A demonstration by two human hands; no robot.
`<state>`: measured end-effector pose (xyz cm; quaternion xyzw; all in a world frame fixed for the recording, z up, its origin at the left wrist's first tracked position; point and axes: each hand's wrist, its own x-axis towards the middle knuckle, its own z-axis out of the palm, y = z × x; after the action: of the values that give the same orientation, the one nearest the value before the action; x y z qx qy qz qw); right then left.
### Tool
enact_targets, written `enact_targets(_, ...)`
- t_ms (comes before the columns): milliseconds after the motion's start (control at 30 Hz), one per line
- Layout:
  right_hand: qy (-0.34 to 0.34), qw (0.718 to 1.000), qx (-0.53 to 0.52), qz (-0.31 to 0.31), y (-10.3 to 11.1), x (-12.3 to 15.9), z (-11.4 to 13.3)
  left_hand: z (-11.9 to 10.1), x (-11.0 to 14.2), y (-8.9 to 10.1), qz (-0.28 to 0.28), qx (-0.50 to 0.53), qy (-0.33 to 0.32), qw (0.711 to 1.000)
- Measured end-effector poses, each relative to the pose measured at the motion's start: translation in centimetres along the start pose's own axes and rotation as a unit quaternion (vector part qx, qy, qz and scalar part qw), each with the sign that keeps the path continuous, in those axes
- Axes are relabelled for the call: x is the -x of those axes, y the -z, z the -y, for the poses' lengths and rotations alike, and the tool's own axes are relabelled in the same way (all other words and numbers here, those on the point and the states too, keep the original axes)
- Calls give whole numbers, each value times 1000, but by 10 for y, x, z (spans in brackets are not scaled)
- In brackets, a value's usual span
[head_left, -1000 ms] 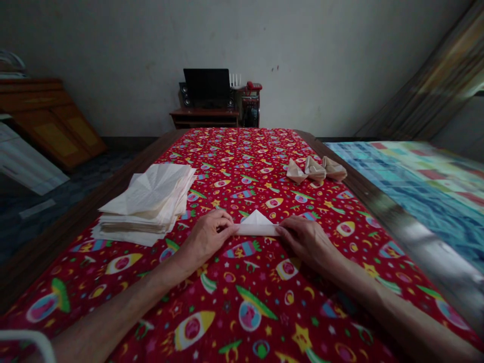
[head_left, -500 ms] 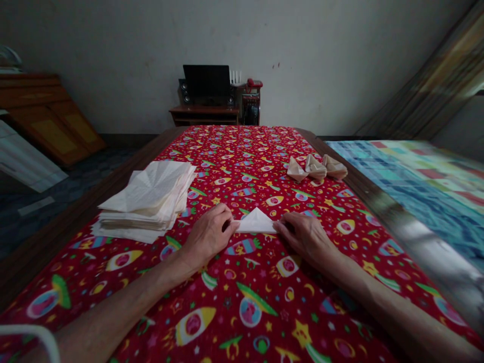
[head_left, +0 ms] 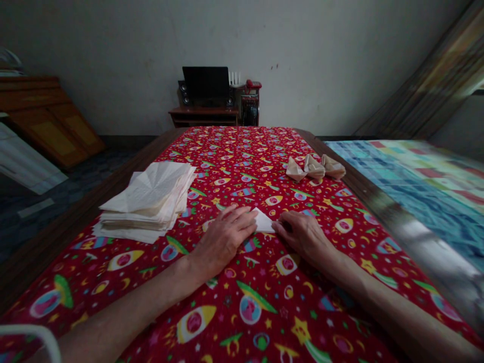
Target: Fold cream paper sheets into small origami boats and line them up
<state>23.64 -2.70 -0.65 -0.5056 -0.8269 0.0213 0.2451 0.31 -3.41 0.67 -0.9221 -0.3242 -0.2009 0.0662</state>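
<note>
A folded piece of white paper (head_left: pixel 263 222) lies on the red patterned cloth, its peak pointing away from me. My left hand (head_left: pixel 230 232) lies flat over the paper's left part, fingers stretched out, hiding that side. At the paper's right corner, my right hand (head_left: pixel 302 232) pinches the edge between thumb and curled fingers. To the left is a thick stack of creased paper sheets (head_left: pixel 147 194). Several folded paper pieces (head_left: pixel 313 168) stand in a row at the right edge of the cloth.
The red cloth (head_left: pixel 242 282) with rockets covers a dark wooden table (head_left: pixel 372 201). Beyond its far end stand a monitor (head_left: pixel 206 85) with speakers and a red telephone (head_left: pixel 252 84). A bed with a blue patterned cover (head_left: pixel 393 186) is on the right, a wooden cabinet (head_left: pixel 49 121) on the left.
My left hand has let go of the paper's left corner and moved right, flattening over the paper's left part. My right hand keeps its pinch at the right corner.
</note>
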Motion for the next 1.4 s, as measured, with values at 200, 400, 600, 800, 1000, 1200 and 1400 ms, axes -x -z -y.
enact_targets(200, 4, 1000, -19, 3, -1, 2, -3, -23, 5, -5, 62, 46, 30, 997)
enact_targets(400, 11, 1000, -24, 0, -4, 6, -8, -29, 13, -13, 76, 69, 55, 993)
enact_targets(600, 35, 996, 56, -57, 0, 6, 10, -28, 13, -15, 71, 77, 48, 993)
enact_targets(800, 163, 985, 43, 38, -3, 21, 33, -30, 7, -7, 66, 102, 47, 992)
enact_targets(1000, 154, 981, 51, 105, 4, 35, 37, -29, 6, -1, 107, 95, 57, 988)
enact_targets(1200, 162, 974, 108, 116, 12, 38, 32, -21, 16, 7, 136, 41, 59, 988)
enact_targets(1400, 158, 974, 126, 98, 21, 44, 28, -9, 29, 12, 128, 12, 64, 990)
